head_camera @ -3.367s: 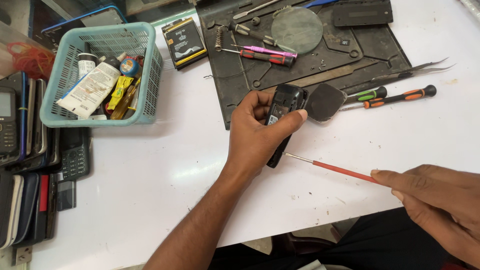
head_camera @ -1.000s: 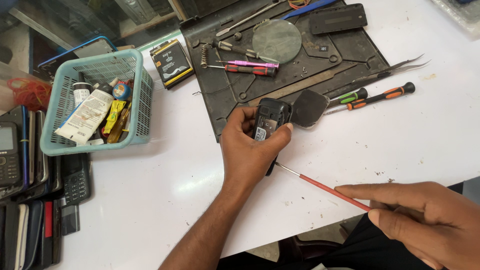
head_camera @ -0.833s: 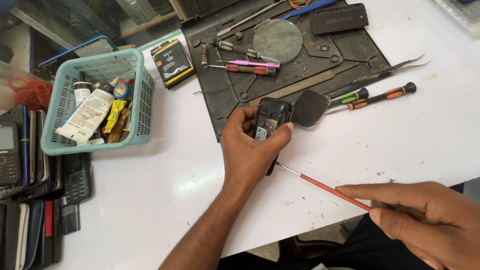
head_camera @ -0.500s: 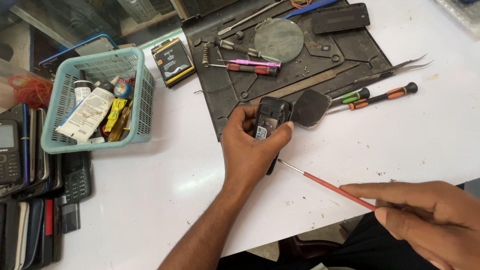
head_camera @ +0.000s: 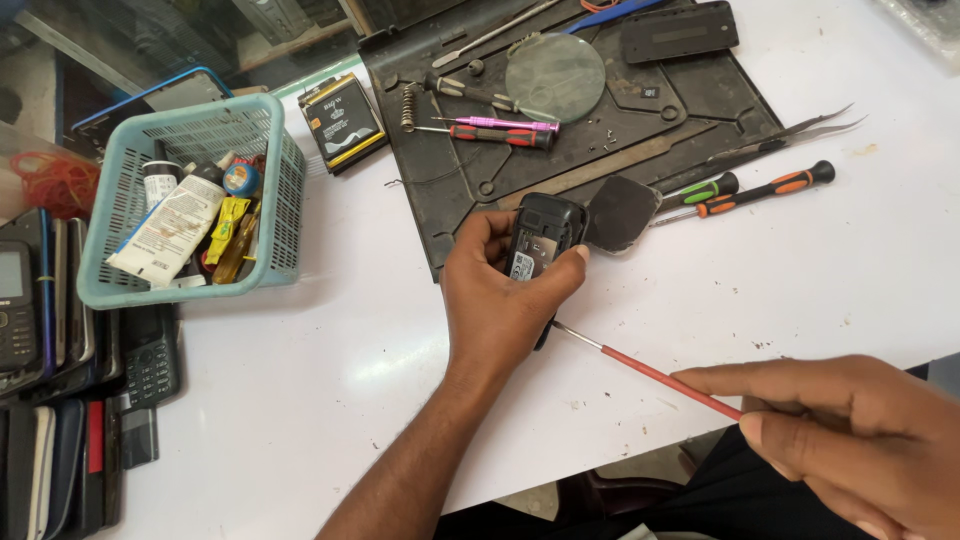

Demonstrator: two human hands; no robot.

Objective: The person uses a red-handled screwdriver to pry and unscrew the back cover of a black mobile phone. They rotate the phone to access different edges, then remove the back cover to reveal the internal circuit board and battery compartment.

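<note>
Bright, sharp daylight; soft shadows

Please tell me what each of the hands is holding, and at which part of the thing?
Left hand grips a small black phone with its back cover off, around its lower body. Right hand holds a red screwdriver at its handle end.

Both arms are bare, with no sleeve, watch, ring or glove on the left hand (head_camera: 505, 300) or right hand (head_camera: 850, 440). Below the right hand, dark black clothing (head_camera: 760, 500) covers the lap.
</note>
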